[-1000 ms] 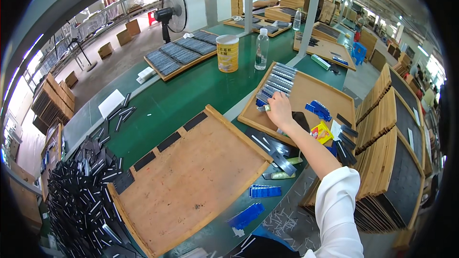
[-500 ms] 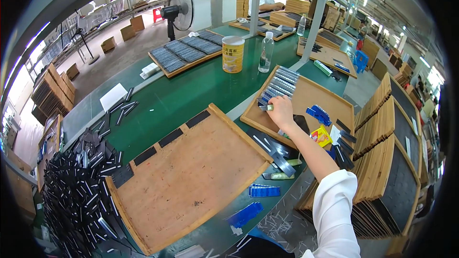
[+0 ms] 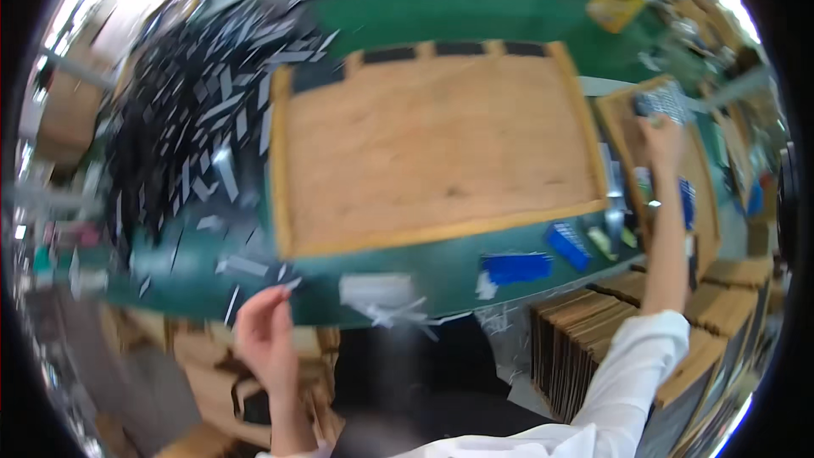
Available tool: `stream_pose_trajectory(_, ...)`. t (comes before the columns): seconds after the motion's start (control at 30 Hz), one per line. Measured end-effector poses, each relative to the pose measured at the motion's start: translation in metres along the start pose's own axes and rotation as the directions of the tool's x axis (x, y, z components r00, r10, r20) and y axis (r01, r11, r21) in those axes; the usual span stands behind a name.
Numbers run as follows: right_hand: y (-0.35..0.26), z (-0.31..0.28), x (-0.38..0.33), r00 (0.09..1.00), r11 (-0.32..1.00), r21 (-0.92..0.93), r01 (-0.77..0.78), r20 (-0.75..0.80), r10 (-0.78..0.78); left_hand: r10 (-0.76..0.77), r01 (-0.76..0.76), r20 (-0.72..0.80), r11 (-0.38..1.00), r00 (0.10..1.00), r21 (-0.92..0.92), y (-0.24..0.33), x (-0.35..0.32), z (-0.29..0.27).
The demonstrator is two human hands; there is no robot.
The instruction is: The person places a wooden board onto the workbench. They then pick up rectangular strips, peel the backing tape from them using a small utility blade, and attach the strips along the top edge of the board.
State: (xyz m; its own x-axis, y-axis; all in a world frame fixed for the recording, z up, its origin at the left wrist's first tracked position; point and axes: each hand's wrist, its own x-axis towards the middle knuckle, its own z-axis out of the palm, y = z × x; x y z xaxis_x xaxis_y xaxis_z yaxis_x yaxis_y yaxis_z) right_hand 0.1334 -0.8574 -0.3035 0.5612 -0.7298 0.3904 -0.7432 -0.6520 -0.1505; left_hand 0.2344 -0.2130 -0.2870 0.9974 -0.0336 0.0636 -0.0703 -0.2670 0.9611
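My right hand [image 3: 663, 146] is over the far end of the wooden tray [image 3: 705, 178] on the right. It is closed around a small pale green thing that looks like a utility knife, though motion blurs it. Just beyond the fingers lies a block of grey strips [image 3: 661, 103]. My left hand [image 3: 267, 331] is at the table's near edge, thumb and fingers pinched. A small grey piece [image 3: 292, 283] shows at its fingertips; blur hides whether it is held. Between the hands lies a large wood-framed board [image 3: 441, 144] with dark pieces [image 3: 390, 55] along its far edge.
A heap of black and grey strips [image 3: 195, 110] covers the table's left. Blue strips [image 3: 517, 268] and pale green utility knives [image 3: 600, 242] lie near the front right edge. A yellow can [image 3: 617, 2] stands at the far right. Stacked wooden boards [image 3: 585, 331] rise below the table.
The view has swung left and down. My left hand has come into sight at the near edge. My right hand stays at the grey strips in the right tray.
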Motion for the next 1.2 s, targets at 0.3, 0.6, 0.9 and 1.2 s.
stream_pose_trajectory(0.3,-0.061,-0.077,-0.068,0.976,0.901,0.426,0.078,0.150,-0.156,0.448,-0.687,0.596,0.681,0.666,0.256,-0.010,-0.007,0.025)
stream_pose_trajectory(0.6,-0.197,-0.152,-0.194,0.804,0.684,0.647,0.337,0.180,-0.567,0.446,-0.666,0.771,0.745,0.454,-0.038,-0.032,-0.062,0.013)
stream_pose_trajectory(0.9,-0.270,-0.102,-0.271,0.489,0.426,0.791,0.440,0.187,-0.852,0.502,-0.581,0.300,0.635,0.811,0.508,-0.045,-0.005,-0.007)
stream_pose_trajectory(1.2,-0.281,-0.087,-0.284,0.425,0.364,0.683,0.634,0.085,-0.901,0.267,-0.232,0.504,0.964,0.821,-0.133,-0.067,-0.097,0.028)
